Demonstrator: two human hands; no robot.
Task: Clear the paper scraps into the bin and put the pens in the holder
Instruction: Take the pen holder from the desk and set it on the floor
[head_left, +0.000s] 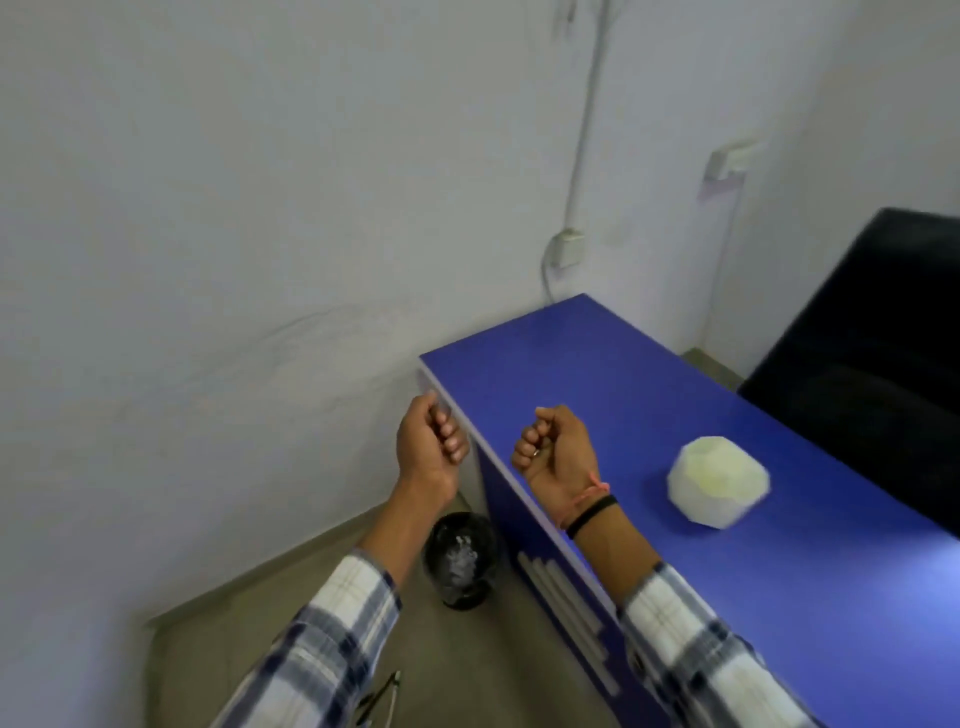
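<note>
Your left hand (427, 448) hangs in the air off the counter's left end, fingers curled into a loose fist; nothing is visible inside that grip. Your right hand (556, 451) is raised over the near-left part of the blue counter (649, 395), grip likewise curled shut with the palm toward you; whether it encloses anything cannot be told. A ring shows on one finger, and a black band and a pink thread sit at that wrist.

The black bin (460, 558) stands on the floor just beside the counter's left end panel, below and between your forearms, with white paper scraps (460, 555) lying inside it. The floor on the bin's left is open up to the wall (208, 208).

On the counter, a white faceted holder (718, 480) sits to the right of your right hand, set in from the edges, with bare blue surface on every side. No pens can be made out; the frame is blurred. A black chair (878, 332) stands along the counter's far side.
</note>
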